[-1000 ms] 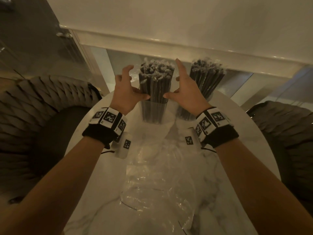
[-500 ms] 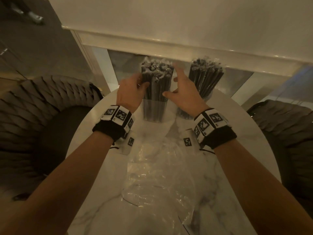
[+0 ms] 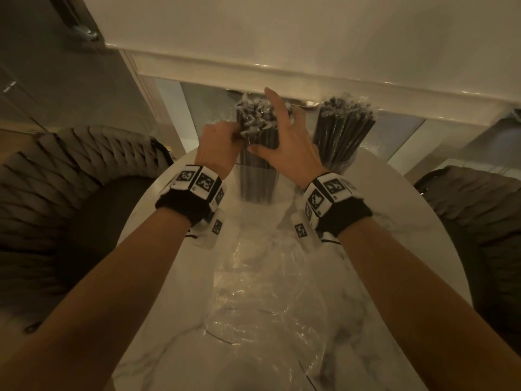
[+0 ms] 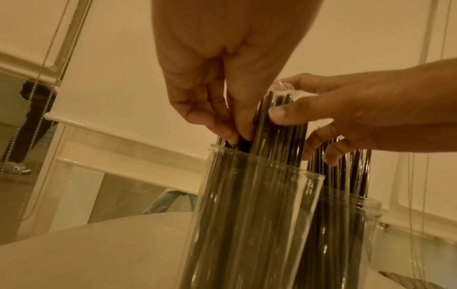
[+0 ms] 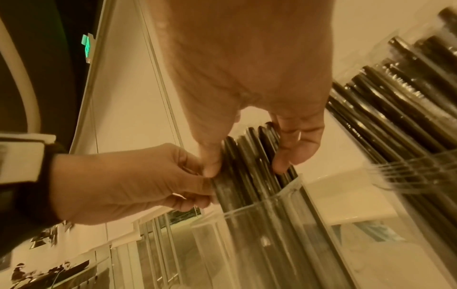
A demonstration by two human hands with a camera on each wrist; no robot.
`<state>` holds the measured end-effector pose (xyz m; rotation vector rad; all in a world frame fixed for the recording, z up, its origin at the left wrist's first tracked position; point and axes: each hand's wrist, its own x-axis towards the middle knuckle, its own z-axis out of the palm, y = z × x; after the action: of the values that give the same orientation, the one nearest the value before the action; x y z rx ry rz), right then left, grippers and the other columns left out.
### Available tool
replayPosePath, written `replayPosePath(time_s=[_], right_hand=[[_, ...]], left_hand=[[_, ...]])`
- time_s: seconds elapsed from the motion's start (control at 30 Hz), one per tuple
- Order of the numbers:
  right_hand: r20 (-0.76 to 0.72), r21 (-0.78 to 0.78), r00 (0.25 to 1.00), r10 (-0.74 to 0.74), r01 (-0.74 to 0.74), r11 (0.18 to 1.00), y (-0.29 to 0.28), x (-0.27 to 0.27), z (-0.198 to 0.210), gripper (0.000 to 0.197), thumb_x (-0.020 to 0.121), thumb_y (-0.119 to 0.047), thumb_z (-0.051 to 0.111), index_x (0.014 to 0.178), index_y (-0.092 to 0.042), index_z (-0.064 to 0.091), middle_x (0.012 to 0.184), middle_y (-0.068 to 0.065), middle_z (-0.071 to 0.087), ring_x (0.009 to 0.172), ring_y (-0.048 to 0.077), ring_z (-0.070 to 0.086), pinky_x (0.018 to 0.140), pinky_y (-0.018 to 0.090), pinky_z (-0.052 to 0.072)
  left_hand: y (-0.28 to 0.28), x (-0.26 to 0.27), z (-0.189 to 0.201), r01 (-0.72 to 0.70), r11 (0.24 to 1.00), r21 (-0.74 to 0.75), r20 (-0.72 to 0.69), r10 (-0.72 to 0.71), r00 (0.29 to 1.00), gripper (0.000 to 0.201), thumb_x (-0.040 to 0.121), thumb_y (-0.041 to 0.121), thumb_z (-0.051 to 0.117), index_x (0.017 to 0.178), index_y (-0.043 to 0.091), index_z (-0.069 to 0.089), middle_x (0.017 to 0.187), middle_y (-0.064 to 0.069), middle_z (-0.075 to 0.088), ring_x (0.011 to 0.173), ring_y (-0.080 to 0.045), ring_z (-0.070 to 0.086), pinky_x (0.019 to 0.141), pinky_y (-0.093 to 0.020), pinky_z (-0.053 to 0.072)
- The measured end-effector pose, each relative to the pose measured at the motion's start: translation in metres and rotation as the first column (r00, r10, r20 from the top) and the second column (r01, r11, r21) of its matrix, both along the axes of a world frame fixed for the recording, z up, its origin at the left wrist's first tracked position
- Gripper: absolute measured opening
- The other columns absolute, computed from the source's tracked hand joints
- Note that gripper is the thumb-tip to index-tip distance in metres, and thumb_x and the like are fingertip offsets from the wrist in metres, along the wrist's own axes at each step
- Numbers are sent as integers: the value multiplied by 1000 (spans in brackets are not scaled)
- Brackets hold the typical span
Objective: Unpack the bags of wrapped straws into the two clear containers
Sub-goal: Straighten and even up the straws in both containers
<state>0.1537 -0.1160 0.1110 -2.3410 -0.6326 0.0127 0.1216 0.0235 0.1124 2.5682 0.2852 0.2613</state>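
Note:
Two clear containers stand at the far end of the table. The left container (image 3: 255, 182) (image 4: 247, 215) holds upright black wrapped straws (image 3: 253, 119) (image 5: 249, 156). The right container (image 3: 342, 162) holds another bundle of straws (image 3: 345, 122). My left hand (image 3: 235, 136) (image 4: 230, 135) pinches a few straws at the left side of the left bundle, just above the rim. My right hand (image 3: 277, 128) (image 5: 247, 160) wraps the same bundle, thumb in front and fingers behind, with the index finger raised.
Empty clear plastic bags (image 3: 267, 292) lie crumpled on the white marble table (image 3: 394, 221) between my forearms. Dark woven chairs flank the table at the left (image 3: 70, 179) and right (image 3: 479, 207). A white sill and blinds run close behind the containers.
My left hand has closed from open beside the bundle to a pinch on its left straws. My right hand has shifted left and wrapped over the bundle.

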Motion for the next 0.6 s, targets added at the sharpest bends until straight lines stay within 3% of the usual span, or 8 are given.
replayPosePath(time_s=[0.07, 0.13, 0.23, 0.3, 0.37, 0.47, 0.53, 0.6], right_hand=[[-11, 32, 998, -58, 59, 998, 4, 5, -1, 85, 82, -31, 70, 149, -30, 17, 138, 18, 33, 103, 36, 60, 81, 45, 55], [-36, 68, 994, -106, 109, 992, 5, 12, -3, 81, 84, -28, 68, 148, -26, 20, 138, 16, 36, 108, 33, 58, 86, 44, 52], [-72, 131, 992, -101, 110, 985, 2, 19, -7, 84, 82, -28, 71, 148, -22, 20, 138, 15, 40, 118, 30, 51, 96, 43, 44], [-97, 147, 993, -74, 88, 985, -1, 22, -7, 93, 77, -28, 75, 149, -19, 17, 140, 15, 40, 125, 29, 46, 101, 41, 39], [-132, 144, 990, -51, 70, 987, -3, 27, -5, 101, 73, -27, 79, 150, -15, 14, 145, 15, 37, 132, 29, 40, 106, 40, 34], [-186, 118, 982, 16, 6, 993, -5, 37, 4, 104, 69, -29, 82, 149, -13, 17, 149, 13, 35, 136, 27, 36, 109, 38, 31], [-198, 53, 978, 64, -54, 997, -6, 44, 10, 97, 68, -31, 82, 146, -14, 27, 145, 11, 41, 127, 25, 46, 101, 31, 42], [-223, 21, 970, 94, -92, 996, -7, 48, 19, 83, 68, -28, 82, 138, -15, 40, 131, 10, 53, 92, 18, 61, 65, 14, 54]], left_hand=[[-1, 0, 3, -20, 1000, -17, -4, 20, 1000, 19, 87, 17, 59, 95, 2, 68, 94, -18, 70, 90, -31, 64, 69, -24, 33], [-1, -2, 1, -63, 987, -147, 16, 66, 998, 22, 83, 13, 65, 102, 2, 62, 90, -14, 69, 85, -23, 65, 67, -16, 37], [6, -5, -4, -64, 914, -402, 24, 81, 996, 52, 72, 16, 77, 112, 7, 44, 93, -7, 64, 82, -17, 62, 61, -18, 48], [17, -1, -3, -16, 900, -435, 20, 27, 999, 80, 59, 25, 87, 119, 16, 35, 109, -9, 54, 96, -24, 60, 73, -37, 56], [28, 10, 4, 46, 929, -366, -52, -70, 996, 109, 50, 31, 91, 134, 26, 22, 130, -13, 37, 117, -29, 47, 90, -51, 51], [35, 26, 17, 188, 947, -261, -224, -249, 942, 129, 53, 32, 89, 145, 36, 0, 148, -15, 17, 138, -30, 24, 108, -53, 34], [32, 35, 22, 278, 921, -274, -260, -349, 900, 123, 58, 26, 88, 147, 32, 3, 151, -10, 20, 138, -24, 26, 111, -45, 31], [30, 43, 25, 316, 912, -263, -261, -383, 886, 105, 60, 23, 86, 144, 25, 24, 144, -3, 38, 129, -17, 38, 109, -38, 35]])
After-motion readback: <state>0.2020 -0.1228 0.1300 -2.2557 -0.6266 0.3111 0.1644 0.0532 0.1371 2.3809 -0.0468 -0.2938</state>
